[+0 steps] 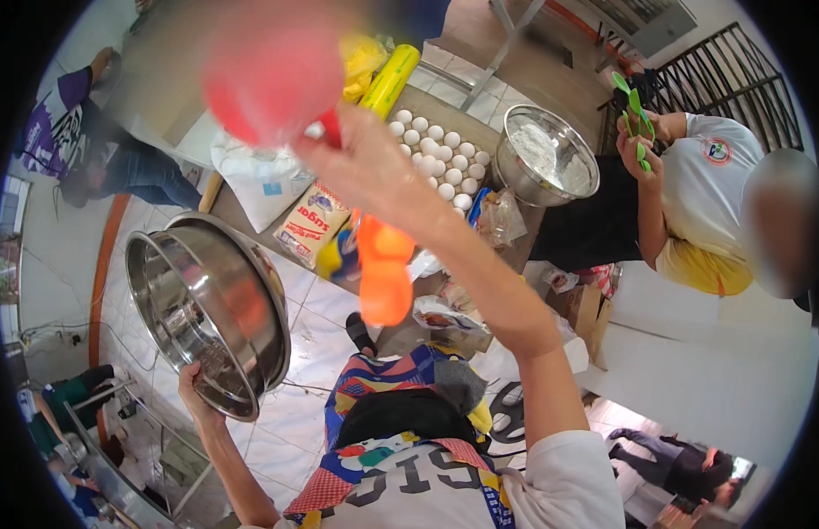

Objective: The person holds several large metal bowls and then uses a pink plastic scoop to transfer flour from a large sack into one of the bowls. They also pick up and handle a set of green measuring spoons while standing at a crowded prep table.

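Observation:
My left hand grips the rim of nested stainless steel bowls, tilted on their side over the tiled floor. Raised high near the camera, my right hand is closed on a blurred red plastic item, whose exact kind I cannot tell. Under that forearm hangs a blurred orange object. On the table lie white eggs in a tray, a sugar packet and a white sack. Beyond the eggs, a steel bowl holds white powder.
A yellow roll lies behind the eggs. Plastic-wrapped packages and a cardboard box are to the right. Across the table's right side stands a person holding green spoons. Another person is at the upper left.

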